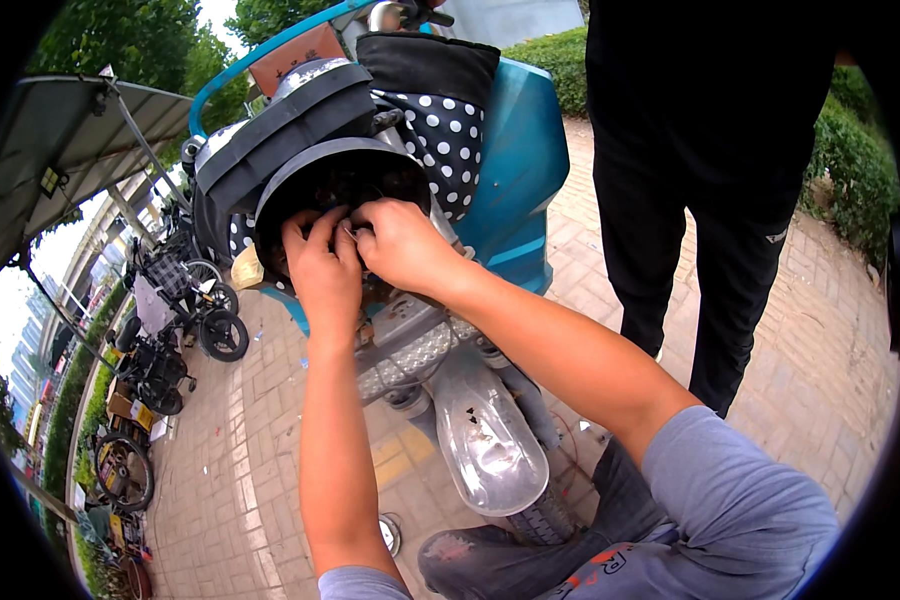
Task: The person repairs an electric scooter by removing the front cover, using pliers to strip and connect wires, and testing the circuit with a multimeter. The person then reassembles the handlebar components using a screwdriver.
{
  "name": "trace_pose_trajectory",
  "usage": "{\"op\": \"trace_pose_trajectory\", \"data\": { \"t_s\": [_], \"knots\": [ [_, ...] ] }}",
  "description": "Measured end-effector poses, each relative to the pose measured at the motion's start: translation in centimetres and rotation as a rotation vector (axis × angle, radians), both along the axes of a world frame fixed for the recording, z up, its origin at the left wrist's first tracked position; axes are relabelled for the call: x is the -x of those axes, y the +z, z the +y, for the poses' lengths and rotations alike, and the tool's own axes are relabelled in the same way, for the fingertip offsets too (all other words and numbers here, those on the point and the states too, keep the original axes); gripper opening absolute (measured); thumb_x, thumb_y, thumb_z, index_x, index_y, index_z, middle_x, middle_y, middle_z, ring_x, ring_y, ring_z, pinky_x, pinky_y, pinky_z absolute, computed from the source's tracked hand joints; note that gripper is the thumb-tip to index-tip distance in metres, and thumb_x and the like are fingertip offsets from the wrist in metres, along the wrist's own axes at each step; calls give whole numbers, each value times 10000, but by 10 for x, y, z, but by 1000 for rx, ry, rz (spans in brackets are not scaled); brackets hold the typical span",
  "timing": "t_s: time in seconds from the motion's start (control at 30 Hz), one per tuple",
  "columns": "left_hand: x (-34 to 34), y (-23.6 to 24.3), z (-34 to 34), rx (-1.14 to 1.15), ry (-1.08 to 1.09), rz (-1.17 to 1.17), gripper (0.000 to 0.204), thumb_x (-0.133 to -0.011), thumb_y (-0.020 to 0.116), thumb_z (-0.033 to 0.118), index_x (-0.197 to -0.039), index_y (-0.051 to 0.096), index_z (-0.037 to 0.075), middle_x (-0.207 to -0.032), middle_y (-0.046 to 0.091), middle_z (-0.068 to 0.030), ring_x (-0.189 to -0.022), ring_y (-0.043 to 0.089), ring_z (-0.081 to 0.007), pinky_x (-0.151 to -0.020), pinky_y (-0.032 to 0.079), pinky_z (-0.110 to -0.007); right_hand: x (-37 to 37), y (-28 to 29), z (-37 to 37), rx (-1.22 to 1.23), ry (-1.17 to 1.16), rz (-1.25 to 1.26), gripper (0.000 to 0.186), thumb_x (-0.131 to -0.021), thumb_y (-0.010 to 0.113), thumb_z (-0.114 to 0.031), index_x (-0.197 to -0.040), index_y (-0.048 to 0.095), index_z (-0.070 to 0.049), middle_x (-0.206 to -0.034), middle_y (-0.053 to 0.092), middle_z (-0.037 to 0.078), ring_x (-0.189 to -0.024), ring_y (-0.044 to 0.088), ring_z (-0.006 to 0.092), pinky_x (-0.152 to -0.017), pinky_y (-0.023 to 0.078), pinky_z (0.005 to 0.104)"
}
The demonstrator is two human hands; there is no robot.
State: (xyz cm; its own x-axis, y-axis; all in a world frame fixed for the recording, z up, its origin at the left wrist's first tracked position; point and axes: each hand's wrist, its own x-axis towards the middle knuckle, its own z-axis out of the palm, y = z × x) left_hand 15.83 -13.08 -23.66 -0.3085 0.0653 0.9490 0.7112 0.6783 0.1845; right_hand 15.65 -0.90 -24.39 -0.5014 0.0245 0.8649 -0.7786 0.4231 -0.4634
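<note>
Both of my hands reach into the open dark housing [325, 175] at the front of a teal scooter [520, 180]. My left hand [325, 255] has its bent fingers inside the opening, their tips partly hidden among dark parts. My right hand [400, 245] is closed beside it, its thumb and index finger together on a small thin piece that I cannot make out. A grey ribbed panel [280, 110] lies above the opening, and a black polka-dot cover [440, 145] hangs at the right. Below my hands are a patterned metal plate [390, 370] and a clear plastic mudguard [485, 440] over the wheel.
A person in black trousers [700, 190] stands close at the right on the brick paving [220, 470]. Parked bicycles and scooters [220, 330] line the left under a canopy [90, 140]. A metal dish [390, 532] sits on the ground by my left forearm. Hedges [850, 190] border the paving.
</note>
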Motion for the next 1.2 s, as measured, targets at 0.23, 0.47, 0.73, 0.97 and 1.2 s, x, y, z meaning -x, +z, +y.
{"op": "trace_pose_trajectory", "data": {
  "t_s": [0.23,0.47,0.73,0.97,1.2],
  "knots": [
    [5,3,-1,-69,50,-57,181,-820,645,148,-960,698,46,-1002,597,-182,-893,596,-366,-781,482,-423,-4,-5,4,-89,-53,13,156,-781,575,-70,-805,624,76,-856,621,269,-771,611,430,-714,506,460],
    [-9,17,16,-141,292,-303,380,-822,651,315,-1105,608,65,-1065,637,-231,-971,598,-446,-806,481,-475,-17,22,-10,-242,-344,19,128,-754,586,-59,-754,644,55,-831,624,264,-757,642,406,-694,541,451],
    [22,30,3,-138,103,-441,458,-825,619,242,-1190,601,-34,-1064,669,-233,-1029,643,-339,-881,477,-357,15,21,-18,216,-180,-211,167,-767,559,-41,-861,655,57,-815,632,298,-826,619,460,-772,503,492],
    [3,46,17,36,509,-407,303,-858,581,271,-1038,677,47,-939,672,-228,-890,639,-410,-792,499,-421,10,16,-24,398,-132,-209,158,-799,586,-74,-859,624,67,-819,629,299,-841,608,471,-751,487,498],
    [17,34,9,120,255,-60,248,-854,600,212,-989,694,27,-911,673,-223,-832,655,-394,-743,504,-415,7,9,-32,594,-67,-205,157,-822,574,-86,-864,604,63,-813,629,285,-824,606,469,-719,488,489]
  ]
}}
